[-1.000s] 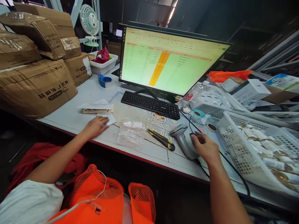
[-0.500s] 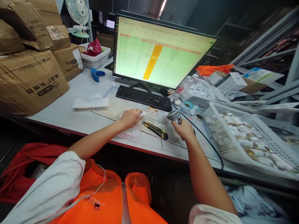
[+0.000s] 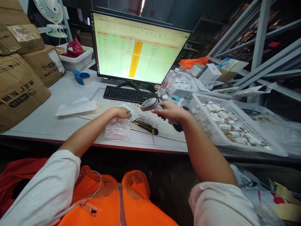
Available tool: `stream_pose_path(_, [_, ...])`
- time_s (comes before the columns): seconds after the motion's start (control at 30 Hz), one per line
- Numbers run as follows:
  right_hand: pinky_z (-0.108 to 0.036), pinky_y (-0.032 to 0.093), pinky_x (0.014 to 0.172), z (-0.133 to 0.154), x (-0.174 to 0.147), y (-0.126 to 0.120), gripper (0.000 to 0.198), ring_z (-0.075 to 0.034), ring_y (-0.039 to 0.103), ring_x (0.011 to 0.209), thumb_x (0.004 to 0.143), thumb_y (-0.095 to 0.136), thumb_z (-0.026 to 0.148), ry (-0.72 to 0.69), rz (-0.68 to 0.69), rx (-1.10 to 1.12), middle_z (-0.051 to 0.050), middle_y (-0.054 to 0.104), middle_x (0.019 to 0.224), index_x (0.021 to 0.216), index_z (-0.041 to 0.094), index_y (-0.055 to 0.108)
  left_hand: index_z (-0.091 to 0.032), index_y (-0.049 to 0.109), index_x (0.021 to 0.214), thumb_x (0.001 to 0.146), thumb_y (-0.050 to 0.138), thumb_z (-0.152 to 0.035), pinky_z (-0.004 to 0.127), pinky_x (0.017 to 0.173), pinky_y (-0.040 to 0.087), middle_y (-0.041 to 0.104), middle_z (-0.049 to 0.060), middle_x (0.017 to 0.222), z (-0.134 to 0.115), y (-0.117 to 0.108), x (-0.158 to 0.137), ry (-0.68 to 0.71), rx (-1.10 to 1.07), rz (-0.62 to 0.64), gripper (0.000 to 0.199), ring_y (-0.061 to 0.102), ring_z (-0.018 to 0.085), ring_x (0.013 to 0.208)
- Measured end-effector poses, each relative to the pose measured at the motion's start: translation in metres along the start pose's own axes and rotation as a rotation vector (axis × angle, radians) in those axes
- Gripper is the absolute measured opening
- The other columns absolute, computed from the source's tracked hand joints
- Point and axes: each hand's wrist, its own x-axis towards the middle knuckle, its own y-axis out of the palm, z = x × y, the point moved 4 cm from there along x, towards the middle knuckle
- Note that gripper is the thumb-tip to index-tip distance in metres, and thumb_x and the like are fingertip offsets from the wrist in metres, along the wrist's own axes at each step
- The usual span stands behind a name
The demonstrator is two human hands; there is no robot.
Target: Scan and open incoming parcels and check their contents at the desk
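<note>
My right hand (image 3: 170,111) grips a grey-and-white barcode scanner (image 3: 150,103), its head pointing left over the printed desk mat. My left hand (image 3: 121,112), fingers curled, is closed on a white slip (image 3: 133,115) low over the desk; part of the slip is hidden under the fingers. A piece of clear bubble wrap (image 3: 118,129) lies just below the left hand. Between the hands rests a yellow-and-black box cutter (image 3: 147,126). Behind them stand a black keyboard (image 3: 128,94) and a monitor (image 3: 138,50) showing a spreadsheet.
At right, a white plastic basket (image 3: 202,122) holds several small white wrapped items. Cardboard boxes (image 3: 21,91) are stacked at left. White papers (image 3: 76,108), a blue tape dispenser (image 3: 81,78), a plastic bottle (image 3: 170,80) and a teal tape roll (image 3: 174,99) lie around the desk.
The view has swung to the right. My right hand has raised the scanner and brought it left, closer to my left hand. My left hand is lower, over the white slip.
</note>
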Motion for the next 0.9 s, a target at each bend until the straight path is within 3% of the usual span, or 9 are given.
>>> stream_pose_path(0.17, [-0.023, 0.045, 0.047, 0.007, 0.013, 0.009, 0.038, -0.012, 0.058, 0.052, 0.092, 0.070, 0.050, 0.033, 0.107, -0.025, -0.003, 0.062, 0.067, 0.078, 0.017, 0.058, -0.020, 0.073, 0.126, 0.094, 0.047, -0.036, 0.034, 0.113, 0.041, 0.065, 0.009, 0.144, -0.012, 0.004, 0.012, 0.029, 0.033, -0.038, 0.045, 0.060, 0.028, 0.129])
stream_pose_path(0.3, [-0.023, 0.041, 0.044, 0.011, 0.007, 0.015, 0.036, -0.012, 0.054, 0.050, 0.096, 0.066, 0.048, 0.091, 0.202, -0.054, -0.002, 0.059, 0.063, 0.079, 0.017, 0.058, -0.024, 0.073, 0.127, 0.096, 0.043, -0.035, 0.031, 0.107, 0.046, 0.069, 0.006, 0.137, -0.006, 0.013, -0.016, 0.071, 0.045, -0.088, 0.044, 0.064, 0.024, 0.122])
stream_pose_path(0.43, [-0.022, 0.040, 0.043, 0.016, 0.009, 0.021, 0.034, -0.011, 0.053, 0.049, 0.097, 0.065, 0.045, 0.110, 0.265, -0.054, -0.001, 0.059, 0.062, 0.081, 0.016, 0.059, -0.027, 0.065, 0.137, 0.098, 0.041, -0.039, 0.038, 0.104, 0.048, 0.067, 0.006, 0.140, 0.004, 0.020, -0.039, 0.041, 0.073, -0.148, 0.047, 0.063, 0.028, 0.124])
stream_pose_path(0.53, [-0.021, 0.040, 0.041, 0.019, 0.018, 0.024, 0.034, -0.011, 0.053, 0.049, 0.096, 0.066, 0.047, 0.096, 0.288, -0.045, -0.002, 0.060, 0.064, 0.084, 0.017, 0.059, -0.024, 0.064, 0.137, 0.098, 0.041, -0.040, 0.042, 0.102, 0.049, 0.066, 0.009, 0.140, 0.008, 0.021, -0.042, 0.016, 0.091, -0.179, 0.048, 0.062, 0.032, 0.125])
stream_pose_path(0.77, [-0.020, 0.040, 0.040, 0.024, 0.033, 0.036, 0.039, -0.010, 0.052, 0.048, 0.094, 0.068, 0.053, 0.075, 0.359, -0.033, -0.001, 0.059, 0.064, 0.083, 0.017, 0.057, -0.022, 0.065, 0.130, 0.099, 0.041, -0.037, 0.039, 0.109, 0.045, 0.066, 0.009, 0.139, 0.007, 0.027, -0.039, 0.036, 0.092, -0.214, 0.042, 0.058, 0.029, 0.132])
stream_pose_path(0.9, [-0.021, 0.041, 0.041, 0.011, 0.038, 0.036, 0.035, -0.012, 0.053, 0.048, 0.094, 0.067, 0.051, 0.019, 0.278, -0.007, -0.001, 0.059, 0.063, 0.090, 0.017, 0.062, -0.021, 0.065, 0.128, 0.098, 0.043, -0.034, 0.040, 0.111, 0.045, 0.066, 0.010, 0.139, 0.002, 0.030, -0.045, 0.050, 0.111, -0.267, 0.039, 0.058, 0.028, 0.132])
